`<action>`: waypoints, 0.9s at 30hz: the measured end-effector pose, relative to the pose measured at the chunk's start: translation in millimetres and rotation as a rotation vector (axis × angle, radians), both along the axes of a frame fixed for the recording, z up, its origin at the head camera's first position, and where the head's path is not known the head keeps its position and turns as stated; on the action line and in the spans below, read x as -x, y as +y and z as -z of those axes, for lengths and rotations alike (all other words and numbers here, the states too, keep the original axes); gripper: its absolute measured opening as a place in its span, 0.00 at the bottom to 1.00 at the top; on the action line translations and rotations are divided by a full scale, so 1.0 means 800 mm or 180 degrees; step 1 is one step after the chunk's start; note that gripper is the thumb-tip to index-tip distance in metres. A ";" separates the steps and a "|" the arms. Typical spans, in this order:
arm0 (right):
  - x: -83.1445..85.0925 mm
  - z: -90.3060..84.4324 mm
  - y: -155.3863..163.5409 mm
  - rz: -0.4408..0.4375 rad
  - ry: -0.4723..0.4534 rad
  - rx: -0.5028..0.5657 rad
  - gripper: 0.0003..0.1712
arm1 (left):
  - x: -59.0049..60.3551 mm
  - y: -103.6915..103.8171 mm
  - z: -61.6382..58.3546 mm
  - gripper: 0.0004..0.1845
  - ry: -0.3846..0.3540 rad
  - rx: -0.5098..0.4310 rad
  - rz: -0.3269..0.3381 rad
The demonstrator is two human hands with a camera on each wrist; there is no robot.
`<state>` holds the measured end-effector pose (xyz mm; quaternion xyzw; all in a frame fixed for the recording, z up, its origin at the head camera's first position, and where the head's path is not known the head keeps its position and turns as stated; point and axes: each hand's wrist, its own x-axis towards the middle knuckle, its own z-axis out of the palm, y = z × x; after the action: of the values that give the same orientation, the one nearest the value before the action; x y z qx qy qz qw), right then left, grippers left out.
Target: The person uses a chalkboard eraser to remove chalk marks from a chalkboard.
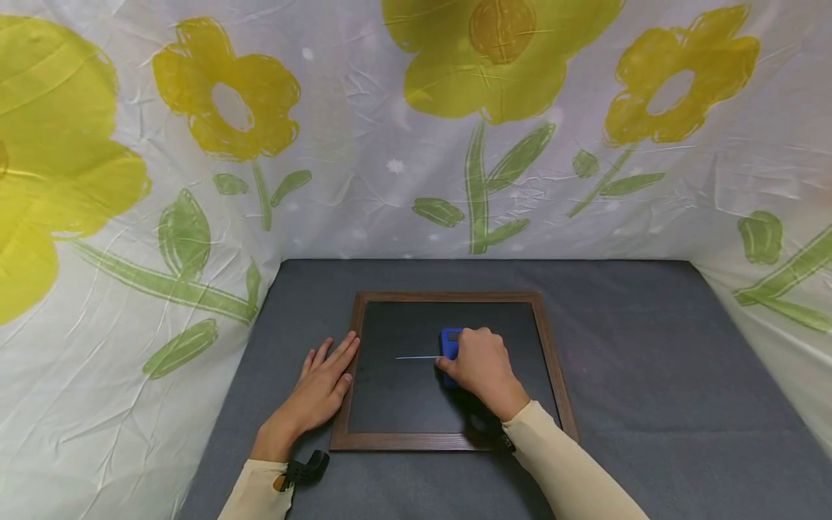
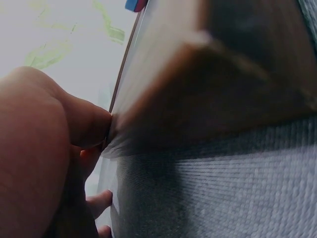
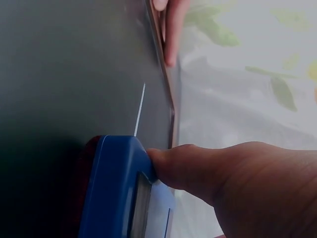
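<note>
A small chalkboard (image 1: pixel 403 401) with a brown wooden frame (image 1: pixel 448 297) lies on the table. My right hand (image 1: pixel 484 367) grips a blue board eraser (image 1: pixel 448 336) on the board's dark surface. The thumb presses its near side in the right wrist view, where a dark reddish underside shows below the blue body (image 3: pixel 111 183). A thin white line (image 1: pixel 416 357) runs left from the eraser across the board. Along the frame's left side rests my left hand (image 1: pixel 320 393), fingers extended and fingertips on the wood. The right hand's other fingers are mostly hidden in the right wrist view.
Dark grey cloth (image 1: pixel 650 375) covers the table around the board. A white curtain (image 1: pixel 351 180) with yellow flowers and green leaves hangs behind and at both sides. A black band (image 1: pixel 308 469) sits on the left wrist.
</note>
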<state>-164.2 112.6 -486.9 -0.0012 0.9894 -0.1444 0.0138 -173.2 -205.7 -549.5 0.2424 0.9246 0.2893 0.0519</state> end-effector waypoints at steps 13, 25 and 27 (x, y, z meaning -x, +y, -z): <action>0.012 0.005 -0.066 -0.0380 0.0198 -0.0139 0.30 | -0.002 0.000 -0.002 0.34 -0.0019 -0.0027 -0.0020; 0.022 0.003 -0.115 -0.0466 0.0084 -0.0151 0.32 | -0.003 0.000 -0.001 0.34 -0.0040 0.0054 -0.0051; 0.024 0.004 -0.122 -0.0484 0.0067 -0.0127 0.32 | -0.002 0.001 -0.001 0.34 -0.0034 0.0053 -0.0052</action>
<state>-183.2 15.3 -490.4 -0.0775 0.9893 -0.1231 0.0142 -171.4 -205.3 -549.0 0.2328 0.9286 0.2833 0.0564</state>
